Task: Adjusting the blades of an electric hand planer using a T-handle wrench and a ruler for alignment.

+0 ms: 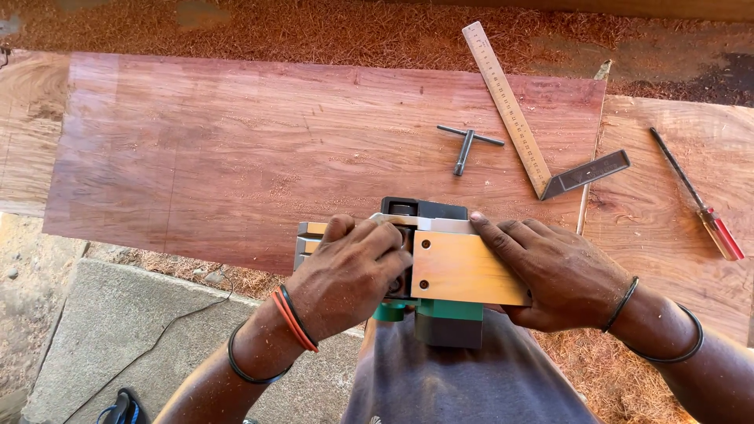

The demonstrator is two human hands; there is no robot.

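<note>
A power planer [440, 267] with a green body, a grey metal sole and a pale wooden plate screwed on lies upturned at the near edge of a wide reddish board [236, 149]. My left hand [349, 275] wraps its fingers over the planer's middle part, near the cutter drum. My right hand [550, 271] lies flat on the wooden plate's right side and steadies the tool. Both wrists wear thin bands.
On the board lie a black T-shaped key [465, 146] and a try square [542, 149] with a metal ruler blade. A red-handled screwdriver [703, 204] rests on the lighter plank at right. Wood shavings cover the ground; a black cable [157, 338] crosses the concrete slab.
</note>
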